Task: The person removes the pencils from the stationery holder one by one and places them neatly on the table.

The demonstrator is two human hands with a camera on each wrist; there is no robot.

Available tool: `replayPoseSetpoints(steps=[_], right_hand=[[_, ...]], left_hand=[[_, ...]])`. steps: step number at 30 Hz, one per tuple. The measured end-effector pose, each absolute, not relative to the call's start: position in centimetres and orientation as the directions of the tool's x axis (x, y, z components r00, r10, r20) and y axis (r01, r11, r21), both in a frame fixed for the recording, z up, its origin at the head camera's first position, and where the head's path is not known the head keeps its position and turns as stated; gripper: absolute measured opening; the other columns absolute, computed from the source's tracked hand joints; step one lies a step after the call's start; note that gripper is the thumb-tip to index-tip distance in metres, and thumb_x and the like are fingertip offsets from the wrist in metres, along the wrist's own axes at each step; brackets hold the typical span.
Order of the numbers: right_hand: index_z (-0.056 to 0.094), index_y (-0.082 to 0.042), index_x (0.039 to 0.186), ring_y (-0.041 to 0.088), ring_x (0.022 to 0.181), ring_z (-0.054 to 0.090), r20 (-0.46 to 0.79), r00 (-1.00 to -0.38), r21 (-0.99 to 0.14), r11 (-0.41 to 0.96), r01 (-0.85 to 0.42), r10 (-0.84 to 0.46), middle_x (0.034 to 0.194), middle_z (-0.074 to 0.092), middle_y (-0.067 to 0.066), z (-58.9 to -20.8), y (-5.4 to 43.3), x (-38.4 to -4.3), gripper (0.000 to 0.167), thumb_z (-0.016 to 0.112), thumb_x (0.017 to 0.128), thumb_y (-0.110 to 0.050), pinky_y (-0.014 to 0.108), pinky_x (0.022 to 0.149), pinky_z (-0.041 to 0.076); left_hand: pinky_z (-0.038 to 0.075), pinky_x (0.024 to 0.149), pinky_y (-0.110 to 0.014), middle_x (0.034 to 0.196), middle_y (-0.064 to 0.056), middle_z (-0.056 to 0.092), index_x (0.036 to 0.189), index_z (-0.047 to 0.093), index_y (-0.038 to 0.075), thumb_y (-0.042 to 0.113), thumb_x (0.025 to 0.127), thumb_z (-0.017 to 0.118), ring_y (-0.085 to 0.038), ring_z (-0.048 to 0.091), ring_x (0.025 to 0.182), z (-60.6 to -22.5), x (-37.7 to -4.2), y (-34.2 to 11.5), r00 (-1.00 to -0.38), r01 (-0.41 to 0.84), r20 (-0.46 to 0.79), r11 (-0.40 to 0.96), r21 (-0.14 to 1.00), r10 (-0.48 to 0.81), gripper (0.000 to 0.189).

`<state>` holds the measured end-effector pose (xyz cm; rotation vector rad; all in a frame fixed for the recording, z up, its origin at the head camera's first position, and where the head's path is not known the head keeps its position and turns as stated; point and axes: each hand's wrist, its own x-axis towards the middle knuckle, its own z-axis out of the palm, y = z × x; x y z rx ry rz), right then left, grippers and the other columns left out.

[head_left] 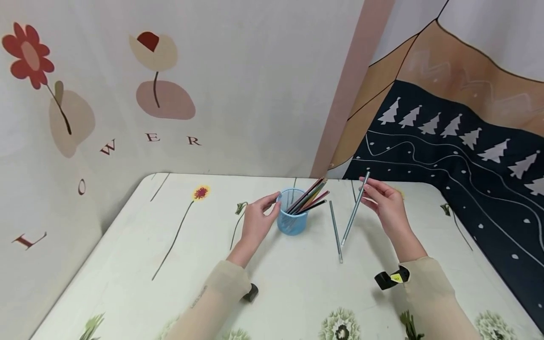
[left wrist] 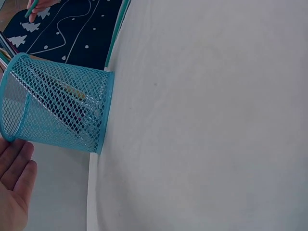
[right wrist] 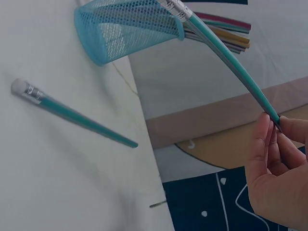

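A blue mesh pencil cup [head_left: 292, 225] stands upright on the table, with several pencils [head_left: 307, 197] leaning to the right in it. My left hand [head_left: 259, 219] is at the cup's left side, fingertips right at the rim; in the left wrist view its fingers [left wrist: 20, 161] look straight. With thumb and fingertips, my right hand [head_left: 386, 204] pinches a teal pencil [right wrist: 236, 67] near one end. That pencil slants down to the left, its silver-banded eraser end lowest. A second teal pencil [right wrist: 79, 118] with an eraser lies on the table between the cup and my right hand.
The table [head_left: 195, 302] wears a pale cloth printed with flowers. Hanging fabric [head_left: 263, 85] with flower and letter prints stands behind it, and dark tree-patterned fabric [head_left: 425, 151] is at the right. Black wrist devices [head_left: 392, 278] sit at both cuffs.
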<state>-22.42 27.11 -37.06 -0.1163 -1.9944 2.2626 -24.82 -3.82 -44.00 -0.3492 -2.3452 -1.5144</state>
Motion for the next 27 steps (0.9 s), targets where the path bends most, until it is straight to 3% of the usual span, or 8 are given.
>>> replayPoseSetpoints(steps=[7,15,27], right_hand=[[0.068,-0.018,0.12,0.0,0.087,0.066,-0.042,-0.99,-0.996,-0.084,0.03,0.134,0.101,0.071,-0.022,-38.3,27.7,-23.0,0.023,0.062,0.099,-0.02,0.012,0.079,0.058],[0.05,0.0,0.143,0.0,0.089,0.064,-0.096,-0.986,-0.995,0.011,0.098,0.134,0.1,0.068,-0.023,-39.4,27.7,-23.5,0.049,0.059,0.101,-0.022,0.011,0.079,0.058],[0.051,0.0,0.142,-0.003,0.087,0.063,-0.128,-0.986,-0.979,0.144,0.143,0.111,0.094,0.065,-0.028,-40.5,27.7,-24.0,0.046,0.057,0.102,-0.021,0.011,0.077,0.057]], left_hand=[[0.059,0.095,-0.035,0.118,-0.01,0.074,0.123,0.071,0.009,0.015,0.094,0.066,-0.026,0.072,0.109,-43.9,-24.8,-3.8,-0.914,0.382,0.404,0.398,0.834,0.03,0.03],[0.059,0.095,-0.033,0.119,-0.009,0.074,0.123,0.071,0.008,0.016,0.095,0.066,-0.024,0.072,0.11,-44.0,-24.7,-3.8,-0.913,0.385,0.408,0.402,0.831,0.031,0.03],[0.059,0.095,-0.034,0.119,-0.01,0.074,0.123,0.071,0.008,0.014,0.095,0.065,-0.025,0.071,0.11,-44.1,-24.7,-3.7,-0.906,0.399,0.423,0.399,0.826,0.031,0.03]])
